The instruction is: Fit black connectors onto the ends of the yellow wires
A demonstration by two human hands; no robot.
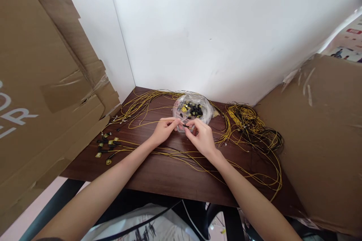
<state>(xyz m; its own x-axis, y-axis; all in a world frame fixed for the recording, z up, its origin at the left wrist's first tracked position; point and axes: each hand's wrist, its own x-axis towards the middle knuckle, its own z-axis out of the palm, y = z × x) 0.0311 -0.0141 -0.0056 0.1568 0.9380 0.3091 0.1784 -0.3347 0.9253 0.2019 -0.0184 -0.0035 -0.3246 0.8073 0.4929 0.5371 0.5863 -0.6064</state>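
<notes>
My left hand [166,130] and my right hand [200,135] meet over the middle of the table, at the near rim of a clear plastic bag [207,111]. Between their fingertips is a small black piece [185,125]. The left fingers pinch a thin yellow wire [147,122] that runs off to the left; the right fingers are closed on the black piece. Inside the open bag lie several small black and yellow parts [195,110]. Exactly how the wire and the black piece meet is too small to tell.
Yellow and black wires [141,103] spread at the back left, with a tangled bundle [246,120] at the right. Several wires with black and yellow ends [109,145] cross the brown table [164,173]. Cardboard [42,83] flanks the left, more cardboard [319,131] the right; a white wall [198,37] stands behind.
</notes>
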